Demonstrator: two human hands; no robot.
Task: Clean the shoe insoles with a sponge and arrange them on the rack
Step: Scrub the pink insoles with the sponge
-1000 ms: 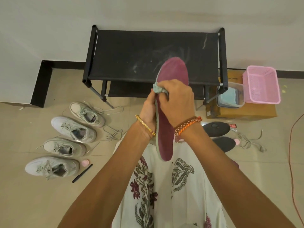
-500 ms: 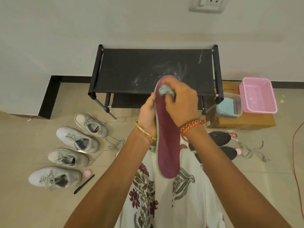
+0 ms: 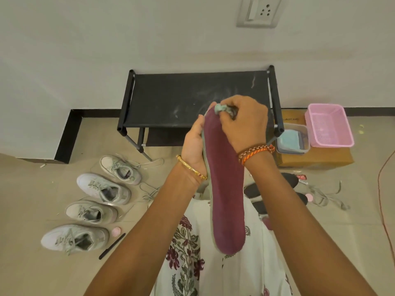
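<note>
- The left hand (image 3: 193,144) grips the maroon insole (image 3: 226,184) by its left edge, fingers curled behind it, holding it up over the lap.
- The right hand (image 3: 245,124) pinches a crumpled grey-green sponge (image 3: 222,109) against the insole's far tip.
- The black rack (image 3: 192,99) stands just beyond, against the wall.
- Four pale sneakers (image 3: 102,189) line the floor at left.

The insole (image 3: 227,184) is maroon with a pale grey-green edge; the sponge (image 3: 220,108) at its top is pale teal. Behind it the rack (image 3: 171,99) is black, streaked white. Right of the rack, a pink basket (image 3: 329,124); left, four whitish-grey shoes (image 3: 102,189).
</note>
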